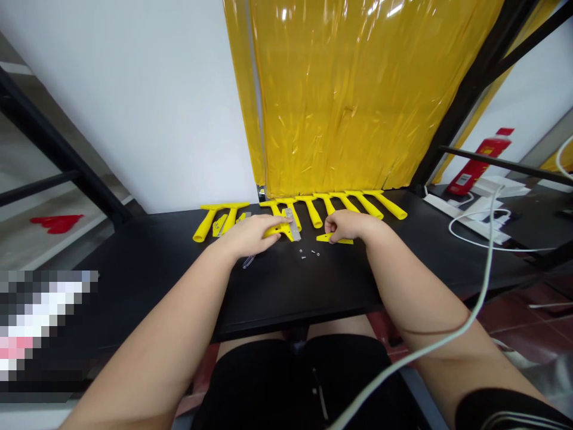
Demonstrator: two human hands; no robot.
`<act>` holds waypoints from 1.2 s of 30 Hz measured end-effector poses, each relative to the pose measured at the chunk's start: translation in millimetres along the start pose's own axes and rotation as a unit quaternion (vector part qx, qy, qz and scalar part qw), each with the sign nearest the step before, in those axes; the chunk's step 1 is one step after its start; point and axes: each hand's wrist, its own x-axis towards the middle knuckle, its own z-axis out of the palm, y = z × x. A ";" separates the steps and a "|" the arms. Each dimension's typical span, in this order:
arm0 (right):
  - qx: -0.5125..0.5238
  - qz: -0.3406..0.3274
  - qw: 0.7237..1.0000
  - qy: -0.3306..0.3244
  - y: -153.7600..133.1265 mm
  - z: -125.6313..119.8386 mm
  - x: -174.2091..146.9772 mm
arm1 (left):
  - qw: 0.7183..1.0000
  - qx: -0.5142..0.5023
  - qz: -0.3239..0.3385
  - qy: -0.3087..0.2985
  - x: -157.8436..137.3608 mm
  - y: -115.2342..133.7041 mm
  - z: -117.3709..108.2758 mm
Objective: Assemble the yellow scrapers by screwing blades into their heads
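My left hand (252, 234) is closed around a yellow scraper handle (283, 229), which has a grey metal blade (294, 227) lying across its head. With my right hand (351, 226) I pinch a flat yellow plate (342, 241) just above the black table (277, 292). A few small screws and nuts (303, 257) lie on the table between my hands. Behind them, several yellow scraper handles (312, 212) lie in a row along the back edge. Beside my left hand are a small yellow piece (219, 225) and a clear tool-like object (248, 261), partly hidden.
A yellow plastic curtain (349, 101) and a white panel (179, 107) stand behind the table. On the right are a red bottle (481, 161) and a white cable (486, 269) hanging in front of my right arm. Black metal frame posts (67, 143) rise at both sides.
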 end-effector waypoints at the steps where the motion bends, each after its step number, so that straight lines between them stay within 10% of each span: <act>1: 0.011 -0.008 1.000 -0.005 0.0 0.6 -0.1 | 1.000 -0.002 0.002 0.002 -0.3 -0.3 0.1; 6: 0.179 -0.089 0.979 0.025 1.0 1.1 -1.3 | 1.000 -0.004 -0.014 0.004 -1.6 3.3 -2.7; 16: 0.543 -0.026 0.827 0.144 -13.6 -0.5 1.7 | 0.999 -0.005 -0.034 -0.002 -1.6 2.7 -2.8; 36: 0.533 -0.028 0.842 0.078 -57.3 34.7 10.0 | 1.000 -0.005 -0.028 -0.011 -1.5 7.9 -1.0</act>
